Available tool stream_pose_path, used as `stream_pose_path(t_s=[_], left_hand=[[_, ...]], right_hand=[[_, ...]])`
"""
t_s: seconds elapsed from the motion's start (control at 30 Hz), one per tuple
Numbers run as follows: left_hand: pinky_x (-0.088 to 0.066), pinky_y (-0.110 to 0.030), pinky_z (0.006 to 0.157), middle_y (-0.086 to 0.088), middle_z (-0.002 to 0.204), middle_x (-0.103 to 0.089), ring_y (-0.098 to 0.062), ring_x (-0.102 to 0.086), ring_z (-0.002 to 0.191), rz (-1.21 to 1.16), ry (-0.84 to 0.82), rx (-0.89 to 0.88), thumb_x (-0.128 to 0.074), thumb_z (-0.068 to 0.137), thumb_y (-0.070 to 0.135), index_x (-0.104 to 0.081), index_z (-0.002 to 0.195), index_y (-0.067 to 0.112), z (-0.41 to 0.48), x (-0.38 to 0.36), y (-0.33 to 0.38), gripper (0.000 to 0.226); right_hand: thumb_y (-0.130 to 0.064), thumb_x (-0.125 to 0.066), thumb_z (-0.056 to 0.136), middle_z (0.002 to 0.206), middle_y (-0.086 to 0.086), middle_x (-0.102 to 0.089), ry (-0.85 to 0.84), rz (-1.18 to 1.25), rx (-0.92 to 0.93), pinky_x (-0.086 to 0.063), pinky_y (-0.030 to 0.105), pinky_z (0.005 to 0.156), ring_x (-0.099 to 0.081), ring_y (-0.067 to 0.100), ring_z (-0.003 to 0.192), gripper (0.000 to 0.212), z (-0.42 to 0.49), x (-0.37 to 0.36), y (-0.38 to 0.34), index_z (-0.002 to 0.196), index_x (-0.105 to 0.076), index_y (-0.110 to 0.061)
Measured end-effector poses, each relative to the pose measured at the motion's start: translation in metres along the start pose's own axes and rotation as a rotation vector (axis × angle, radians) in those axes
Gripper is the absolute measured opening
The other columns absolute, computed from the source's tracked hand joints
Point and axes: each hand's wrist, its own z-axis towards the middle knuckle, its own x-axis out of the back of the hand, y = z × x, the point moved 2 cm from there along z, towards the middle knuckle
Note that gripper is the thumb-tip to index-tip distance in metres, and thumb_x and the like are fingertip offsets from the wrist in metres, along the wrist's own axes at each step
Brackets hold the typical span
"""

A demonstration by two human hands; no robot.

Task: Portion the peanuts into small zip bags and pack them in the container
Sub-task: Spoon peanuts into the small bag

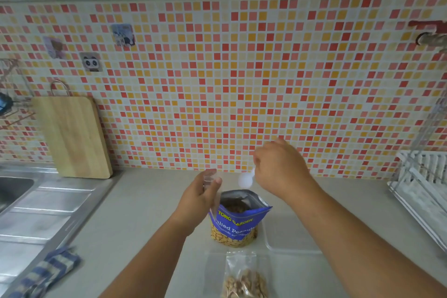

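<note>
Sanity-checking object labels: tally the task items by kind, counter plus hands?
Peanut pouch: 1
Empty zip bag, in left hand: 1
Filled zip bag: 1
White scoop, in right hand: 1
Clear container: 1
Total: 5
Faint clear sheet beside the filled bag: cannot tell what it is, so not counted.

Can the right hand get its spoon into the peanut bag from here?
Probably yes. The peanut bag stands with its mouth open, the right hand holds the white spoon above it, and the left hand with a clear zip bag is at its left edge, not across the opening.
</note>
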Motion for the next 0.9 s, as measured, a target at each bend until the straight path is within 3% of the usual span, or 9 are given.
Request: stream_pose_path(t_s=[0.17,0.3,0.4,0.47,0.5,0.63,0.77,0.83,0.9], left_hand=[[-0.050,-0.036,0.092,-0.001,0.116,-0.064,-0.014,-0.062,0.104,-0.397,-0.065,0.104,-0.040,0.096,0.039,-0.048,0.121,0.028,-0.010,0.000,-0.008,0.029],[-0.051,-0.043,0.085,-0.004,0.114,-0.068,-0.025,-0.065,0.099,-0.471,-0.099,0.140,-0.033,0.098,0.041,-0.056,0.119,0.025,-0.021,-0.005,-0.012,0.035],[-0.053,-0.038,0.073,-0.016,0.107,-0.069,-0.030,-0.066,0.083,-0.467,-0.131,0.158,-0.033,0.098,0.042,-0.061,0.117,0.027,-0.027,-0.009,-0.013,0.038],[-0.054,-0.047,0.086,-0.014,0.111,-0.069,-0.034,-0.067,0.097,-0.492,-0.188,0.156,-0.033,0.098,0.043,-0.059,0.121,0.030,-0.028,-0.011,-0.015,0.038],[-0.050,-0.052,0.093,-0.014,0.114,-0.068,-0.036,-0.065,0.103,-0.507,-0.221,0.149,-0.032,0.098,0.044,-0.058,0.123,0.031,-0.029,-0.013,-0.015,0.038],[-0.045,-0.053,0.098,-0.011,0.116,-0.068,-0.038,-0.062,0.109,-0.508,-0.296,0.137,-0.028,0.099,0.040,-0.056,0.127,0.029,-0.033,-0.014,-0.015,0.040],[-0.051,-0.040,0.082,-0.010,0.093,-0.070,-0.025,-0.066,0.085,-0.496,-0.190,0.220,-0.033,0.097,0.042,-0.067,0.100,0.013,-0.033,-0.001,-0.041,0.045],[-0.050,-0.033,0.069,-0.007,0.077,-0.061,-0.019,-0.057,0.066,-0.331,-0.035,0.346,-0.046,0.095,0.037,-0.063,0.080,0.012,-0.033,0.004,-0.072,0.034],[-0.050,-0.034,0.068,-0.006,0.077,-0.058,-0.018,-0.053,0.061,-0.009,0.002,0.438,-0.057,0.090,0.032,-0.062,0.077,0.015,-0.034,0.002,-0.108,0.021]], right_hand=[[-0.019,-0.049,0.089,0.108,0.002,-0.062,-0.332,0.034,-0.122,-0.045,0.031,0.087,-0.051,0.022,0.108,0.029,-0.024,-0.066,0.003,0.111,-0.067,-0.021],[-0.032,-0.045,0.094,0.113,-0.005,-0.061,-0.229,0.061,-0.110,-0.039,0.031,0.094,-0.045,0.020,0.109,0.029,-0.029,-0.082,0.003,0.114,-0.066,-0.030],[-0.040,-0.057,0.089,0.100,-0.010,-0.068,-0.118,0.725,-0.268,-0.045,0.028,0.092,-0.058,0.016,0.101,0.023,-0.036,-0.077,-0.007,0.100,-0.072,-0.028],[-0.037,-0.064,0.086,0.088,-0.006,-0.072,-0.191,1.141,-0.384,-0.052,0.029,0.086,-0.066,0.014,0.088,0.019,-0.044,-0.075,-0.022,0.088,-0.073,-0.021],[-0.035,-0.065,0.085,0.082,-0.002,-0.072,-0.193,1.176,-0.398,-0.053,0.033,0.083,-0.067,0.015,0.081,0.021,-0.047,-0.076,-0.027,0.080,-0.071,-0.016],[-0.026,-0.061,0.089,0.080,0.011,-0.071,-0.105,1.212,-0.468,-0.055,0.043,0.081,-0.067,0.028,0.077,0.019,-0.055,-0.082,-0.036,0.075,-0.066,-0.013],[-0.019,-0.057,0.093,0.072,0.005,-0.069,-0.279,1.146,-0.432,-0.054,0.030,0.063,-0.061,0.016,0.062,0.021,-0.071,-0.093,-0.036,0.073,-0.064,-0.018],[-0.017,-0.057,0.092,0.072,0.001,-0.068,-0.451,1.074,-0.447,-0.053,0.032,0.065,-0.061,0.018,0.064,0.022,-0.086,-0.113,-0.036,0.070,-0.060,-0.020],[-0.022,-0.058,0.090,0.078,0.004,-0.071,-0.541,0.931,-0.512,-0.055,0.038,0.072,-0.064,0.023,0.069,0.023,-0.099,-0.139,-0.033,0.066,-0.059,-0.020]])
